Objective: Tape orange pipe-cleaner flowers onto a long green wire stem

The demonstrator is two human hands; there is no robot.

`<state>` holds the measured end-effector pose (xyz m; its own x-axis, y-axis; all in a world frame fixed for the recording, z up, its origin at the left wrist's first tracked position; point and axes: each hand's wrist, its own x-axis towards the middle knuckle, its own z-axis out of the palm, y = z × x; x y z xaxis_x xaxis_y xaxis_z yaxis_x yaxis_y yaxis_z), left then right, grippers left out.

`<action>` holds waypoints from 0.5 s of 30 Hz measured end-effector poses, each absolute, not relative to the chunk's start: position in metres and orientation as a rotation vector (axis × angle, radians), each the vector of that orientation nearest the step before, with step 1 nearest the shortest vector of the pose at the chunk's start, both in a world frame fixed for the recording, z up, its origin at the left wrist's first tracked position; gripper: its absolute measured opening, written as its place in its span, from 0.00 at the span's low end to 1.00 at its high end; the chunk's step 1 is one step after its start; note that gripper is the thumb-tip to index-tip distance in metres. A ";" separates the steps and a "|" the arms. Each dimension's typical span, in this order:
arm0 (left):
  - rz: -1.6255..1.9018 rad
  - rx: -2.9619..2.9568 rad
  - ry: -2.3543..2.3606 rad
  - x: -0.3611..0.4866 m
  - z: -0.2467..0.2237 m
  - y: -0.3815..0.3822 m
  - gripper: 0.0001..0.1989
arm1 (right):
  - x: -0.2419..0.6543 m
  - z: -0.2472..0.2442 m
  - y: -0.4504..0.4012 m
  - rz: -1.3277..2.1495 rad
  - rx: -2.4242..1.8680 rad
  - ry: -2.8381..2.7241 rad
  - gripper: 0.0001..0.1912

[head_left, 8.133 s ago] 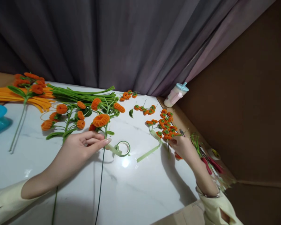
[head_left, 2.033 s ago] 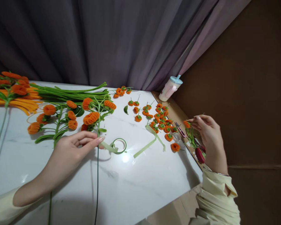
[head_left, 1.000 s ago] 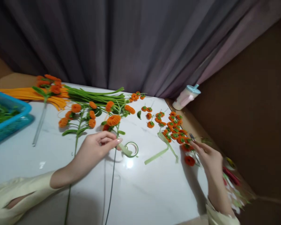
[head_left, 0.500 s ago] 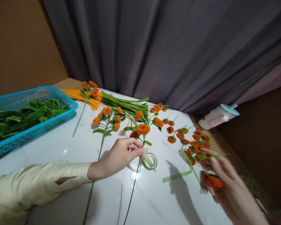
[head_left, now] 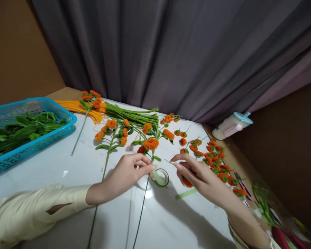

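Observation:
My left hand (head_left: 131, 173) pinches the green stem of a fuzzy orange pipe-cleaner flower spray (head_left: 151, 144), whose dark wire runs down toward the table's front. A roll of pale green tape (head_left: 167, 178) hangs or rests right beside those fingertips, its loose part reaching the stem. To the right, my right hand (head_left: 202, 176) has thumb and forefinger closed on the thin stem of a single orange pipe-cleaner flower (head_left: 187, 182), its head tucked under the fingers. The stem's tip points left toward the spray, a short gap away.
A blue basket (head_left: 72, 121) of green fuzzy leaves stands left. Green pipe cleaners (head_left: 129, 113) and orange ones (head_left: 75, 106) lie behind. Another flower spray (head_left: 109, 152) lies left of centre. Loose orange flowers (head_left: 215, 155), scissors (head_left: 242, 186) and a lidded cup (head_left: 232, 126) are at right.
My right hand has come left from the pile of loose flowers, carrying one orange flower close to the spray. My left hand keeps its pinch on the stem. The view has shifted slightly.

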<state>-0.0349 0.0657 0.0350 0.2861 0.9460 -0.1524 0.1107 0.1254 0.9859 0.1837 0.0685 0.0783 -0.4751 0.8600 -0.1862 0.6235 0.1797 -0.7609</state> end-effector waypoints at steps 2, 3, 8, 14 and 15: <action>0.845 1.289 1.127 -0.034 0.036 0.066 0.10 | 0.183 0.079 0.072 1.048 -1.366 -2.314 0.17; 0.846 1.289 1.135 -0.033 0.036 0.066 0.09 | 0.183 0.079 0.074 1.025 -1.339 -2.361 0.16; 0.837 1.302 1.161 -0.032 0.037 0.066 0.09 | 0.186 0.080 0.078 1.142 -1.164 -2.450 0.14; 0.827 1.303 1.153 -0.033 0.035 0.068 0.09 | 0.181 0.079 0.078 0.844 -1.079 -2.635 0.12; 0.828 1.309 1.150 -0.033 0.035 0.068 0.09 | 0.181 0.078 0.078 0.749 -1.055 -2.671 0.12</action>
